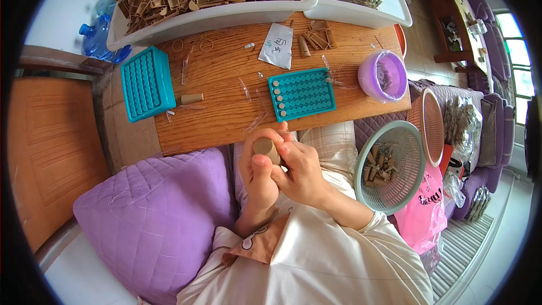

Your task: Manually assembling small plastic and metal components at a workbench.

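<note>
While my left hand [258,183] and right hand [302,169] are together, clamped around the brown tube [265,148] near the table [209,130], I could dent it by squeezing too hard, or drop it if my grip slips.

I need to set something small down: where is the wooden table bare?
The wooden table is bare at its near edge between the leftmost brown cylinder and the clear wrappers left of the right teal tray. Another patch lies left of the white paper. Brown pieces crowd the area right of the paper; more wrappers crowd between tray and purple bin.
</note>
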### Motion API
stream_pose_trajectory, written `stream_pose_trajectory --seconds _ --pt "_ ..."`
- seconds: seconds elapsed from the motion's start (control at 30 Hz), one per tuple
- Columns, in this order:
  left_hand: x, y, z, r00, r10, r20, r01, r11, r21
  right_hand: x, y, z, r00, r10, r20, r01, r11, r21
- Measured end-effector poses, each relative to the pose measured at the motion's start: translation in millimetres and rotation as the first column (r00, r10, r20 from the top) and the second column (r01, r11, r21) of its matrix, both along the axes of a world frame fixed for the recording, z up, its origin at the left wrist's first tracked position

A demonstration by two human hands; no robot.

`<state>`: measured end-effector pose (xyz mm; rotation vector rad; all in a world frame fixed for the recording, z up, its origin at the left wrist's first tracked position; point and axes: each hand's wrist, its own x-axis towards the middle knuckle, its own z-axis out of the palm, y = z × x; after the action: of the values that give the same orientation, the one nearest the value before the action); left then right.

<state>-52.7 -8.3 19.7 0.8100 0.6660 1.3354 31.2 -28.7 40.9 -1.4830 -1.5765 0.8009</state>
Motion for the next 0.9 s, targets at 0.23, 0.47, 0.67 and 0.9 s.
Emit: stream_pose_trajectory --seconds 0.23,0.47,0.67,0.9 --pt "3.8 10.8 -10.1 0.915 -0.197 0.352 0.256 0.958 -0.13 23.2 8.5 -2.5 0.982 -0.006 -0.187 -0.024 0.988 -0.155" --pt "-1.6 19.6 -16.6 0.877 -0.153 0.456 0.266 0.944 -0.194 182.4 34.4 4.5 0.808 -0.541 0.233 0.561 0.827 -0.024" --pt "4.3 15.0 -16.9 0.864 -0.296 0.407 0.363 0.927 -0.096 265.0 59.4 -31.8 0.704 -0.213 0.677 0.38 0.919 -0.107" --pt "4.3 15.8 -17.3 0.848 -0.343 0.403 0.403 0.913 -0.07 266.7 74.9 -42.5 0.463 0.11 0.88 0.323 0.903 -0.283"
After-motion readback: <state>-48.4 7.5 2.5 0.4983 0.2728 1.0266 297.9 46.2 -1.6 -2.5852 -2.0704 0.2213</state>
